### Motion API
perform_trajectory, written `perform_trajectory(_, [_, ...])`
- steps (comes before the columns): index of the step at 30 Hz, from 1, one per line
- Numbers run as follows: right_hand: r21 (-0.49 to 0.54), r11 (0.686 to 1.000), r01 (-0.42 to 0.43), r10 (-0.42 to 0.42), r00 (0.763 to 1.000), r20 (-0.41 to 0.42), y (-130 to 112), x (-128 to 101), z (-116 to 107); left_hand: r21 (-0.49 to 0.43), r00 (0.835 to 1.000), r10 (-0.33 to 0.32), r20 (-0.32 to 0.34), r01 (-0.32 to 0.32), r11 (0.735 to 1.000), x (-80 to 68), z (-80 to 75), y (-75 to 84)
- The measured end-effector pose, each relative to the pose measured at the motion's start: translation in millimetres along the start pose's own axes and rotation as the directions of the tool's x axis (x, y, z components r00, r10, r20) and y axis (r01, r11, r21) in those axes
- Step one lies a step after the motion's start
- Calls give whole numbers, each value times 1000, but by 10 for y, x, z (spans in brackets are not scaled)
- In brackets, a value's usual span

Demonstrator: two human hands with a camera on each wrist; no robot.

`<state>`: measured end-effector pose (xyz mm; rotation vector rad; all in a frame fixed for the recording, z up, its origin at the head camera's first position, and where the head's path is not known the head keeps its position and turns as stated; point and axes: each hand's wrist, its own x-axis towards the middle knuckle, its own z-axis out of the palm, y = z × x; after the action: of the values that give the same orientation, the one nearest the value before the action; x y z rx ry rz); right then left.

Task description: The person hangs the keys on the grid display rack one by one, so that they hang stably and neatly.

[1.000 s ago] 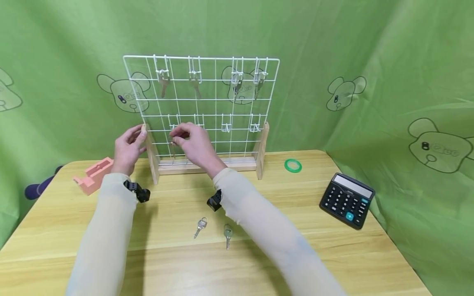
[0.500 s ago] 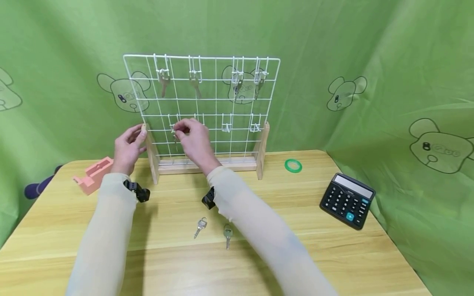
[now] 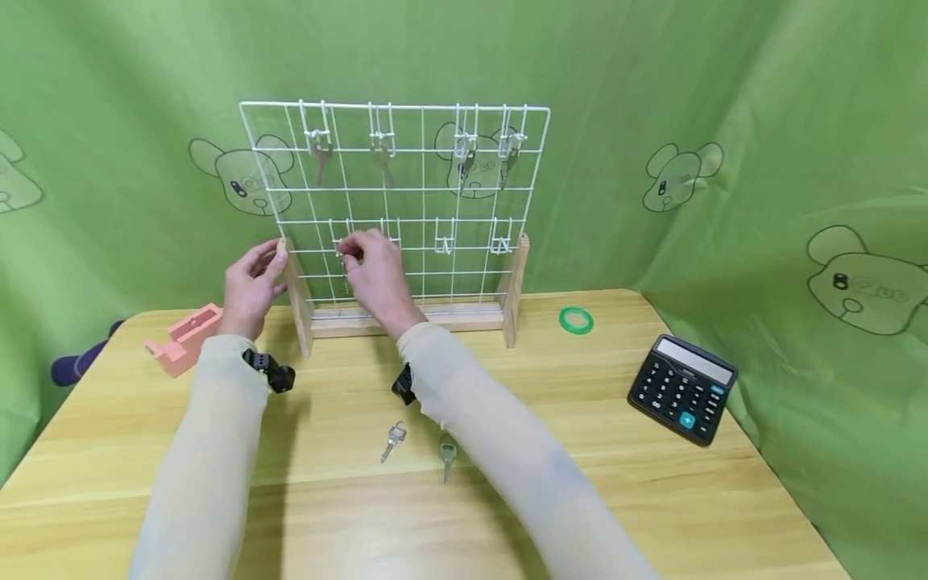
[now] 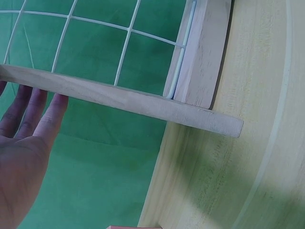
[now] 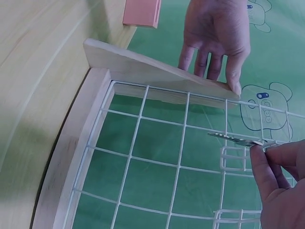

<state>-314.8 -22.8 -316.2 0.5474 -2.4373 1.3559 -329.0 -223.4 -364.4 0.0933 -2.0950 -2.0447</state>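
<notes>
Silver metal key [image 5: 236, 139]: being pinched by the right hand [image 3: 373, 270] at a white wire hook [image 5: 233, 157]; since a second ago it is being raised to hook level.
Left hand [image 3: 250, 286]: fingers straight, being pressed against the wooden side post [image 3: 296, 294] of the white wire grid rack [image 3: 424, 173].
Surface: two spare keys [image 3: 395, 441] are being left on the yellow wooden table [image 3: 580, 419], below the grip.
Room: green cloth backdrop [image 3: 761, 121] is being hung behind.

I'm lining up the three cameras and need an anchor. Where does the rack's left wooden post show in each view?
Head: the left post stands upright left of centre, the left hand against it.
Left wrist: the post runs as a slanted bar across the middle, fingers behind its left end.
Right wrist: the post slants across the top, under the left hand.
Shared landmark: the white wire grid.
</notes>
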Motion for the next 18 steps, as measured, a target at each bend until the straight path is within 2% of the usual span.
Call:
perform_trajectory(5, [19, 1000, -23, 23, 1000, 0, 19, -9, 5, -10, 1000, -3, -10, 3, 1000, 2, -7, 6])
perform_trajectory(10, [40, 999, -7, 6, 1000, 2, 61, -51, 0, -15, 1000, -15, -9, 15, 1000, -1, -7, 10])
perform_trajectory(18, [-30, 998, 46, -45, 998, 35, 149, -150, -50, -50, 999, -26, 22, 27, 998, -6, -11, 52])
